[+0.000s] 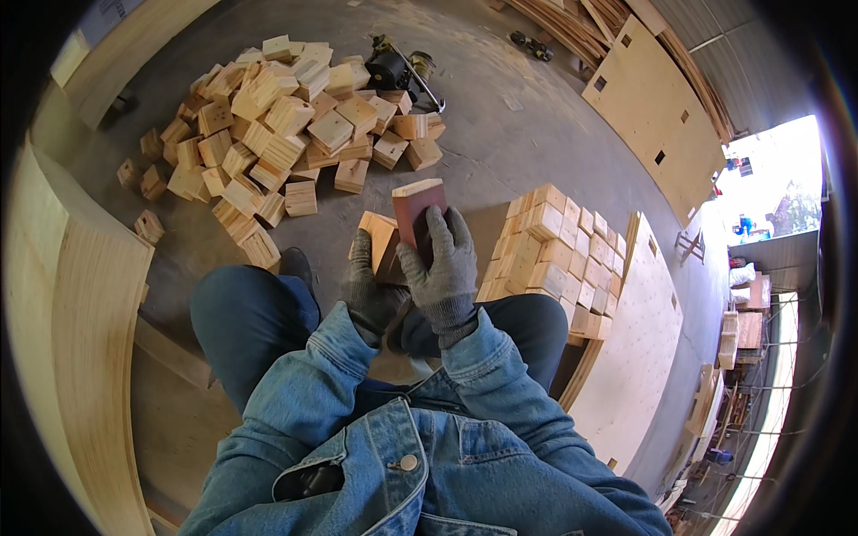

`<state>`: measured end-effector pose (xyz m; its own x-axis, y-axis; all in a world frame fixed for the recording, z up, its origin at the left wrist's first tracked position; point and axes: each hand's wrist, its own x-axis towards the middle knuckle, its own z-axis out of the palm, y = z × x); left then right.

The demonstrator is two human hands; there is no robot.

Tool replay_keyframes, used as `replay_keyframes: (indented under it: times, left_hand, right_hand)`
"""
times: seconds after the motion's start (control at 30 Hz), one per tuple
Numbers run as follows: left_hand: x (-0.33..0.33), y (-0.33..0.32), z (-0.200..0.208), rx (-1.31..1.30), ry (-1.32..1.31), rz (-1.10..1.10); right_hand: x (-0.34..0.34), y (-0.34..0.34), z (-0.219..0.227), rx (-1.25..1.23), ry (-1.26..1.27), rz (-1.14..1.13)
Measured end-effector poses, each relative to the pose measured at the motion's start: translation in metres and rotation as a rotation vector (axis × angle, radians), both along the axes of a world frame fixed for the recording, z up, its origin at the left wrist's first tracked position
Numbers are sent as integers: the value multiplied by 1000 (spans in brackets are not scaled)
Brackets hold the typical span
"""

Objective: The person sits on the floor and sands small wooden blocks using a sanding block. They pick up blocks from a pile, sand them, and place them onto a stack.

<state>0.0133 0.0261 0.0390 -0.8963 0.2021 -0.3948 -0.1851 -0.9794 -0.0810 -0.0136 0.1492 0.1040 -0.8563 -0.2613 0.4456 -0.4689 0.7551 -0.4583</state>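
Note:
Both hands wear grey knit gloves and meet in front of my knees. My right hand [441, 268] is wrapped round a sanding block [418, 213], a flat wooden piece with a reddish-brown face that looks like sandpaper. It stands tilted upward, its pale end at the top. My left hand [371, 290] grips a pale wooden block [375, 234], with the thumb side along its left edge. The sanding block overlaps the wooden block's right side; whether the two touch is hard to tell. Its lower part is hidden behind my fingers.
A loose heap of wooden blocks [290, 125] lies on the concrete floor ahead, a black-and-green tool [393, 70] at its far edge. Beside my right knee rises a neat stack of blocks [559, 246]. Plywood sheets stand left [85, 330] and right [630, 348].

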Motion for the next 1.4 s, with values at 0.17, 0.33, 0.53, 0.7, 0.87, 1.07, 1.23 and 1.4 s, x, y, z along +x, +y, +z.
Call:
replay_keyframes:
  times: [0.17,0.33,0.53,0.7,0.87,1.07,1.23,1.4]
  left_hand:
    - [-2,-1,2,-83,-28,39]
    - [-1,-6,-9,-144,-88,19]
    - [-2,-3,-9,-129,-14,44]
    - [2,-2,-5,-84,139,-33]
    - [0,-6,1,-172,154,-90]
    - [2,-8,3,-363,235,-187]
    - [6,-2,14,-396,240,-221]
    - [5,-9,3,-422,172,-177]
  right_hand:
    - [-17,8,0,-221,56,-4]
    - [-2,31,3,-156,-6,8]
    - [30,30,7,-90,-56,89]
    - [28,30,8,-49,-93,103]
    - [11,35,29,-53,-186,158]
    - [-22,48,44,-141,-486,197]
    - [-35,61,47,-118,-499,76]
    - [-11,74,54,-126,-504,118]
